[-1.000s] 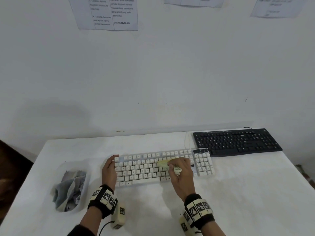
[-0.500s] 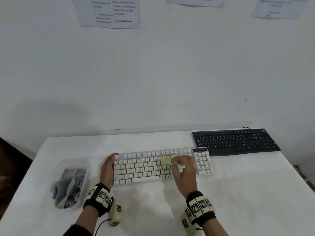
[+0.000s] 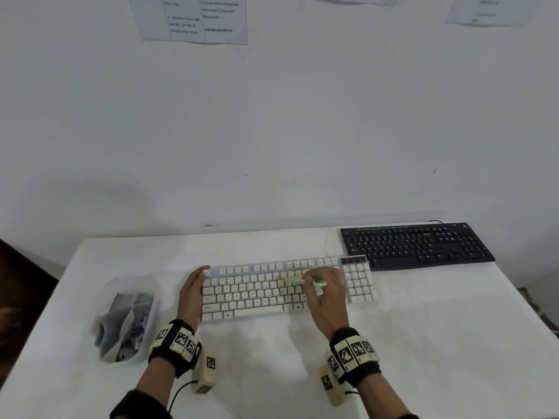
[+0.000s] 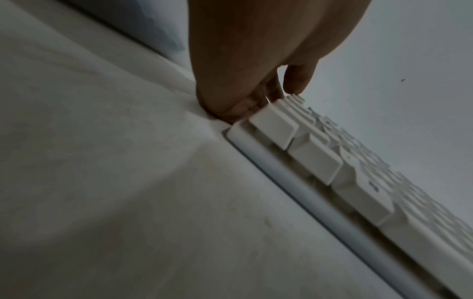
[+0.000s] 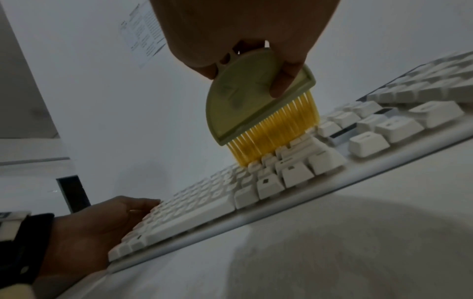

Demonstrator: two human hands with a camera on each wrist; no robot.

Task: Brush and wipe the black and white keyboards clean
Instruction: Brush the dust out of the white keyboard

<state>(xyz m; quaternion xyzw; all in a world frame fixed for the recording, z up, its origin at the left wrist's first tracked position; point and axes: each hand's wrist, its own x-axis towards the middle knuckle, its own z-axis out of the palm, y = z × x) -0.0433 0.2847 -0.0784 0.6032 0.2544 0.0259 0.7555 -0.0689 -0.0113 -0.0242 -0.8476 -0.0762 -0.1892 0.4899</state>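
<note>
The white keyboard (image 3: 257, 291) (image 4: 332, 172) (image 5: 230, 202) lies at the middle of the white table. My right hand (image 3: 325, 285) (image 5: 256, 40) pinches a small green brush (image 5: 250, 95) (image 3: 295, 280); its yellow bristles (image 5: 276, 131) press on the keys right of the keyboard's centre. My left hand (image 3: 192, 287) (image 4: 245, 60) (image 5: 102, 218) rests against the keyboard's left end, fingers straight along its edge. The black keyboard (image 3: 416, 244) sits apart at the back right, untouched.
A clear plastic tub (image 3: 152, 309) with grey cloths (image 3: 127, 322) stands left of the white keyboard. The wall rises just behind the table. Papers (image 3: 193, 18) hang on it. A cable (image 3: 328, 240) runs from the white keyboard toward the wall.
My right hand has carried the brush rightward and up the rows of the white keyboard. The left hand has stayed at the keyboard's left end.
</note>
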